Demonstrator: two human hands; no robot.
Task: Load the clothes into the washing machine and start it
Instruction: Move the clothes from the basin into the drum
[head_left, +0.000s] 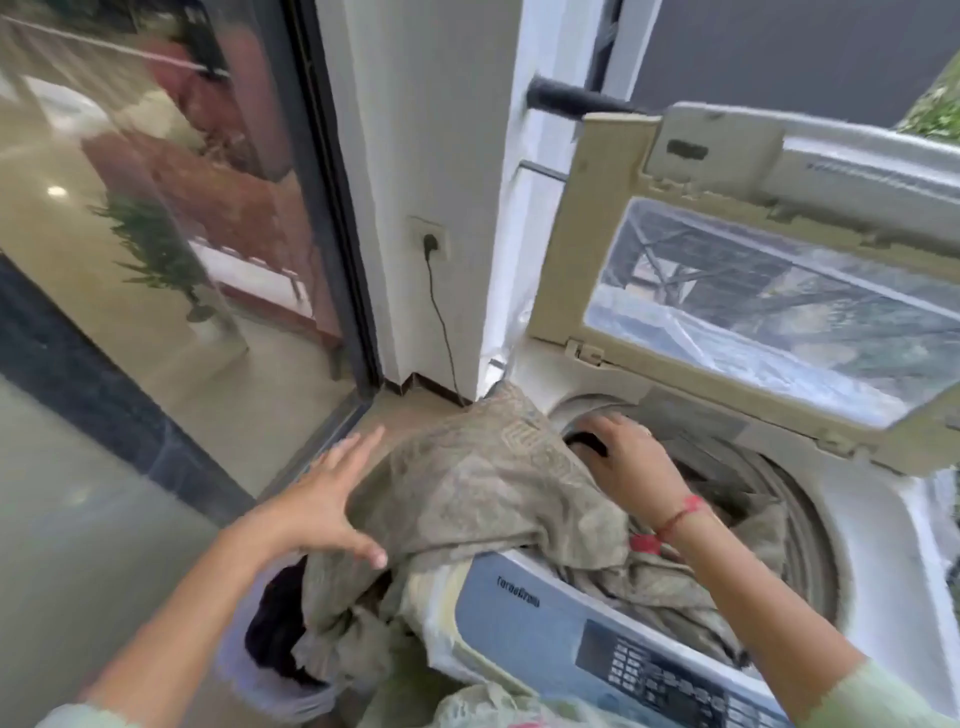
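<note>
A top-loading washing machine (878, 525) stands at the right with its lid (571, 249) raised. A large patterned beige-grey cloth (483, 483) drapes over the machine's left rim, partly in the drum (800, 525) and partly hanging into a light laundry basket (244, 670) below. My right hand (628, 457) reaches into the drum, fingers curled on the cloth's upper edge. My left hand (322, 493) is spread flat with straight fingers against the cloth's left side. The control panel (639, 665) with buttons faces me at the bottom.
Dark clothes (275, 629) lie in the basket. A wall socket (430, 241) with a plugged black cord sits on the white pillar behind. A glass sliding door (171, 208) fills the left. Tiled floor (67, 519) lies lower left.
</note>
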